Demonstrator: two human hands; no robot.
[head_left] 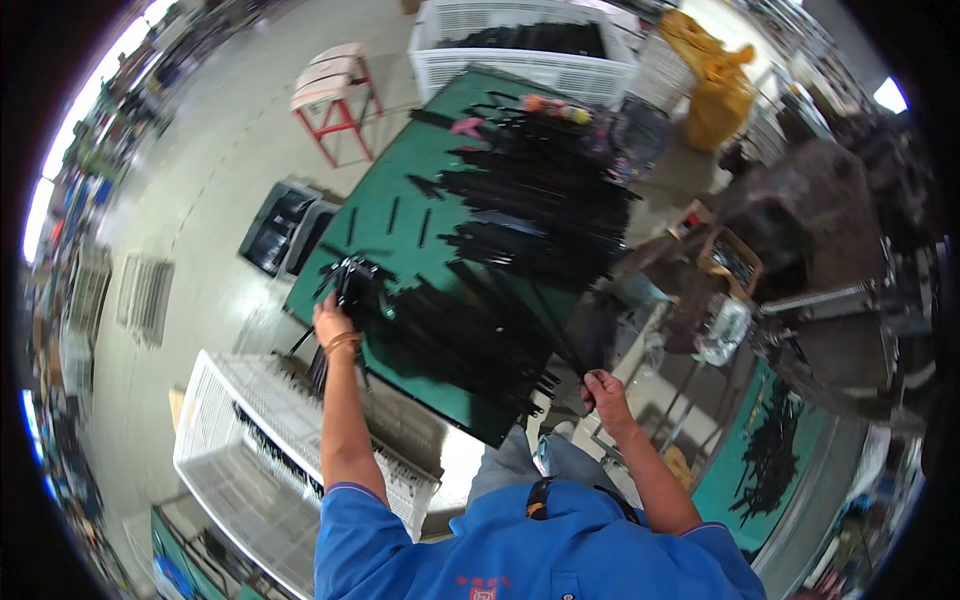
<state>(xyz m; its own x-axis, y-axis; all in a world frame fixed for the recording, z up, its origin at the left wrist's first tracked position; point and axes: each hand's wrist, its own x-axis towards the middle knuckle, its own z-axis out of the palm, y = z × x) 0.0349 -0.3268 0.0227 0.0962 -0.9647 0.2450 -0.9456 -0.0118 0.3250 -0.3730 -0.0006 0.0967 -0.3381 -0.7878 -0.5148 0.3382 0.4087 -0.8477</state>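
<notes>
My right hand is closed around the near end of a long thin black strip, which slants up and left across the table. At the table's left edge my left hand reaches to a heap of small shiny black pieces, fingers stretched out and touching its edge. Between my hands lies a broad spread of long black strips. Farther off, another thick layer of black strips covers the right side of the green table. Three short black pieces lie apart on the green surface.
A white slotted crate with black parts stands at my left; another white crate stands beyond the table. Dark machinery and a small box of parts are at right. A red-legged stool and dark bins stand on the left floor.
</notes>
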